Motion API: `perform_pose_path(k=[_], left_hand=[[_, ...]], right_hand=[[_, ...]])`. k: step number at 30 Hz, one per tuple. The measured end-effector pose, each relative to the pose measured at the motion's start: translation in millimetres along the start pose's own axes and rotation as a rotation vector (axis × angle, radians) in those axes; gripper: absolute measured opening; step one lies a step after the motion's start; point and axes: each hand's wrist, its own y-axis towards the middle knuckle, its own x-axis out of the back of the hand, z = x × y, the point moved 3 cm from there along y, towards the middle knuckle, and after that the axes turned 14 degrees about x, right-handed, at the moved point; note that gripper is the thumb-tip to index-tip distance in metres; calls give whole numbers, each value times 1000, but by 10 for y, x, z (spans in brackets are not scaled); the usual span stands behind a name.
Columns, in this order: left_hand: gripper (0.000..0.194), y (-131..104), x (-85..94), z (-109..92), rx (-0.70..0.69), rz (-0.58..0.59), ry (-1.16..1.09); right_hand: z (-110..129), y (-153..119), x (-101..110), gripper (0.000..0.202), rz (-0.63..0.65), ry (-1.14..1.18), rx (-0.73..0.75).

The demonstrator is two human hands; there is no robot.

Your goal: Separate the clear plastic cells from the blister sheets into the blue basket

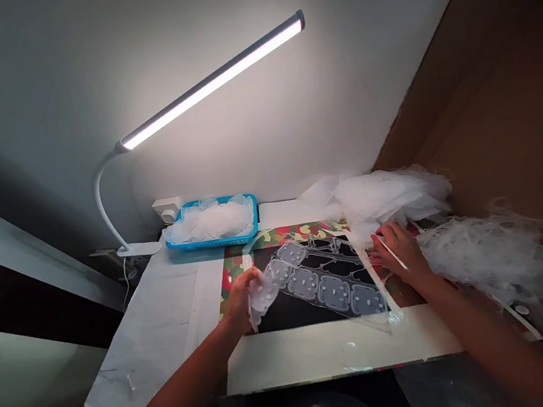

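My left hand [241, 301] is closed around several translucent, soft-looking molded pieces [263, 299], at the left end of a sheet of similar pieces. That translucent molded sheet [334, 291] lies on a black mat [287, 314], its rounded panels dotted with small raised bumps and joined by thin edging. My right hand [402, 252] has a thin white stick [390, 251] in its grip. Its fingers are at the front edge of a pile of white translucent sheets [386, 193]; whether they pinch one is hidden.
A blue basket [214, 242] full of translucent pieces stands at the back left. Stringy translucent scraps [501, 259] heap up at the right, beside a brown panel [508, 130]. A lit lamp [214, 83] reaches over the table. White paper [152, 328] covers the table's left side.
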Motion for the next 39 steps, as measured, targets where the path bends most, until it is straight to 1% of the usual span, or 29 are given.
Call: perform_pose_path(k=[2,3,4,5,7,8,10,11,13,15,18,21,23,25,28,34,39], left_hand=[[44,122,44,-102,-75,-53,148],[44,190,49,-164,-122,-78,258],[41,257,42,-227,-176,-102,389],[34,319,24,-282,-227,-122,519],[10,411,-22,-350,-319,-160,723],[9,434,-52,-356,-376,-175,849],[39,440,-116,-292,-485,-167,1141],[50,428,-143,-226,-541,-158,1330],[61,393,-172,-67,-635,-145,1686],[61,356,-169,62,-675,-154,1871],[57,311,-165,156,-690,-219,1963],[53,284,-174,195,-697,-249,1990],[53,277,-179,215,-706,-236,1990],[55,277,-176,225,-699,-230,1977],[57,280,-171,215,-679,-232,1960],[57,291,-171,198,-691,-208,1953],[56,323,-147,224,-686,-203,1946]], right_hand=[[263,123,78,16,-146,166,-10],[431,189,77,16,-174,273,-33],[613,256,46,16,-171,390,-56],[805,322,-15,16,-138,517,-61],[1157,440,-192,14,-58,756,-55],[1292,491,-295,14,-28,836,-61],[1458,589,-501,15,-8,917,-81],[1496,643,-592,15,-13,933,-82],[1511,762,-731,16,-19,957,-57],[1496,880,-804,15,4,990,-12],[1500,984,-797,15,67,1034,60],[1543,941,-697,13,29,974,101],[1587,851,-640,13,23,937,137],[1625,758,-624,14,64,950,166],[1646,680,-656,16,93,975,150],[1699,696,-753,14,96,932,140],[1696,675,-710,17,134,890,173]])
